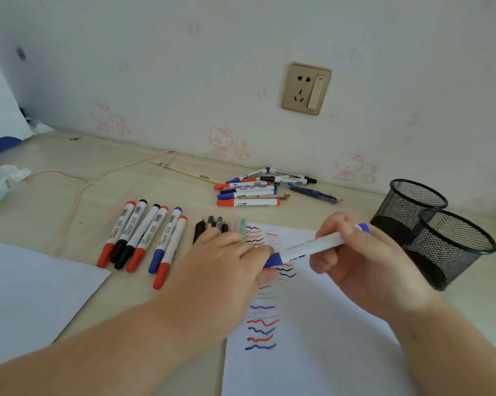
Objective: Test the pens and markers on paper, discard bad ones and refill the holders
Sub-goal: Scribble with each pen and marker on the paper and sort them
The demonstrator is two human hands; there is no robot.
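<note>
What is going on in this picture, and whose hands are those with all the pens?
There is no machine here. A person wears a camera on their head, so you look down at their own two hands. The right hand grips the white barrel of a blue marker, and the left hand pinches its blue cap end. Under them lies a sheet of paper with red, blue and black squiggles from testing. On the table, six capped markers lie in a neat row, and a loose pile of markers sits near the wall. Two black mesh holders stand on the right; nothing shows inside them.
</note>
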